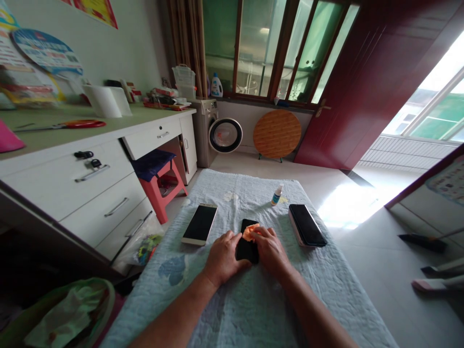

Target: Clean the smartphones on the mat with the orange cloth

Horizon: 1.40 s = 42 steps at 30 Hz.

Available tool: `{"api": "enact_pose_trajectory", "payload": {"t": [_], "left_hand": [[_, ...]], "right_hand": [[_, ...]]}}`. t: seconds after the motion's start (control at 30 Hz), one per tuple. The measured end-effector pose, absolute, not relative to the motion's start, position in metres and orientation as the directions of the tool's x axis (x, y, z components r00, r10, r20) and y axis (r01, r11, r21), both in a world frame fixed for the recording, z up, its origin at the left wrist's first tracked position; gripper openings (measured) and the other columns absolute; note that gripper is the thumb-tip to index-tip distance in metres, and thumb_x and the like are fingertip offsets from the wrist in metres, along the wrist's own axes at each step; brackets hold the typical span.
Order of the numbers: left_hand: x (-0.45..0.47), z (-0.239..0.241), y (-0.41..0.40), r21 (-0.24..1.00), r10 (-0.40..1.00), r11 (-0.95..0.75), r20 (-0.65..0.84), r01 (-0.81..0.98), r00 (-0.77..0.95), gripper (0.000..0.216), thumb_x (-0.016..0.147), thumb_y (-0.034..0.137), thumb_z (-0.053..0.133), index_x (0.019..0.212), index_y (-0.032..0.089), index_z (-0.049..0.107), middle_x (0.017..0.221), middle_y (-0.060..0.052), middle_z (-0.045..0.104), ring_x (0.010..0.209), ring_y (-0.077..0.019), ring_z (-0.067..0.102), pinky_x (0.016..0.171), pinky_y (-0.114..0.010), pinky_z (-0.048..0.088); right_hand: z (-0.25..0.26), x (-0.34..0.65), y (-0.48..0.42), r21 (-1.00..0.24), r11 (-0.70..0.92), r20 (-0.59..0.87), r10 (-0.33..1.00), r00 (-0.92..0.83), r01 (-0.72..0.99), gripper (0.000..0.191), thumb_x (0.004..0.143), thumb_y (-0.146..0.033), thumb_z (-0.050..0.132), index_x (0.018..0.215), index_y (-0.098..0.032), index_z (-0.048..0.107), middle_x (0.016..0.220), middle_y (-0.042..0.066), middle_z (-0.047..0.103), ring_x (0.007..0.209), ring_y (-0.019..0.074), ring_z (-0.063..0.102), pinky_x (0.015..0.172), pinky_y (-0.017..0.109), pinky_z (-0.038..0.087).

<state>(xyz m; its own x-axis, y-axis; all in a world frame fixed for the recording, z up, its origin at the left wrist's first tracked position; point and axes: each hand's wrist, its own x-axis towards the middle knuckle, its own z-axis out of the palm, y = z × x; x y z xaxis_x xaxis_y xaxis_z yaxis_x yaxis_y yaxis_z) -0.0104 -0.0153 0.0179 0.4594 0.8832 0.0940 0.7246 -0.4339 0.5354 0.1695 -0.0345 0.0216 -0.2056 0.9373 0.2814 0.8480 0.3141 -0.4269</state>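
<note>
A black phone (247,249) lies flat on the pale blue quilted cloth (253,299) in front of me. My left hand (224,257) rests on the phone's left edge, fingers curled against it. My right hand (269,249) presses a small orange cloth (249,232) onto the upper part of the phone's screen with its fingertips pinched on it. A gold-edged phone (200,223) lies to the left, apart from both hands. A dark phone on a pink case (306,224) lies to the right. A small dropper bottle (277,195) stands beyond them.
A white desk with drawers (94,179) runs along the left, a red stool (159,181) tucked under it. A washing machine (217,133) and a round folded table (277,134) stand at the far wall. A green bag (65,309) sits lower left.
</note>
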Motion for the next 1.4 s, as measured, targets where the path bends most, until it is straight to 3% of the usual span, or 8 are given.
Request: {"api": "enact_pose_trajectory", "payload": {"t": [0.3, 0.67, 0.83, 1.1, 1.4], "left_hand": [[-0.009, 0.022, -0.016, 0.534, 0.884, -0.437, 0.109, 0.724, 0.454, 0.052, 0.072, 0.05, 0.067, 0.116, 0.024, 0.059, 0.098, -0.006, 0.058, 0.094, -0.0259, 0.057, 0.083, -0.033, 0.043], [-0.011, 0.014, -0.015, 0.511, 0.862, -0.482, 0.132, 0.712, 0.489, 0.069, 0.064, 0.048, 0.075, 0.124, 0.022, 0.054, 0.101, -0.006, 0.057, 0.097, -0.0267, 0.056, 0.089, -0.035, 0.042], [-0.012, 0.014, -0.015, 0.518, 0.853, -0.499, 0.153, 0.695, 0.498, 0.066, 0.066, 0.048, 0.074, 0.125, 0.023, 0.055, 0.1, -0.006, 0.057, 0.096, -0.0264, 0.056, 0.087, -0.035, 0.043], [-0.012, 0.016, -0.014, 0.53, 0.854, -0.495, 0.153, 0.688, 0.497, 0.064, 0.07, 0.057, 0.068, 0.122, 0.022, 0.057, 0.098, -0.006, 0.058, 0.094, -0.0262, 0.057, 0.083, -0.034, 0.044], [-0.013, 0.014, -0.012, 0.524, 0.856, -0.493, 0.148, 0.694, 0.496, 0.072, 0.065, 0.051, 0.075, 0.126, 0.018, 0.055, 0.104, -0.008, 0.059, 0.098, -0.027, 0.057, 0.086, -0.035, 0.045]], "right_hand": [[0.036, 0.163, -0.052, -0.457, 0.517, 0.263, 0.856, -0.446, 0.723, 0.027, 0.091, -0.019, 0.048, 0.095, -0.028, 0.073, 0.103, 0.003, 0.067, 0.084, 0.016, 0.056, 0.08, 0.03, 0.04], [0.014, 0.173, -0.028, -0.411, 0.266, 0.328, 0.936, -0.131, 0.872, 0.031, 0.092, -0.017, 0.04, 0.1, -0.026, 0.069, 0.113, 0.003, 0.065, 0.089, 0.0193, 0.054, 0.081, 0.031, 0.042], [0.024, 0.169, -0.038, -0.435, 0.329, 0.304, 0.93, -0.208, 0.838, 0.031, 0.09, -0.015, 0.043, 0.098, -0.028, 0.07, 0.112, 0.001, 0.066, 0.082, 0.0185, 0.052, 0.075, 0.03, 0.042], [0.031, 0.169, -0.05, -0.503, 0.498, 0.304, 0.867, -0.395, 0.706, 0.027, 0.087, -0.012, 0.048, 0.092, -0.025, 0.072, 0.101, 0.003, 0.069, 0.081, 0.0151, 0.056, 0.077, 0.027, 0.041], [0.012, 0.18, -0.037, -0.571, 0.378, 0.338, 0.917, -0.212, 0.729, 0.029, 0.088, -0.01, 0.045, 0.097, -0.024, 0.069, 0.09, 0.004, 0.063, 0.087, 0.0168, 0.056, 0.08, 0.027, 0.043]]}}
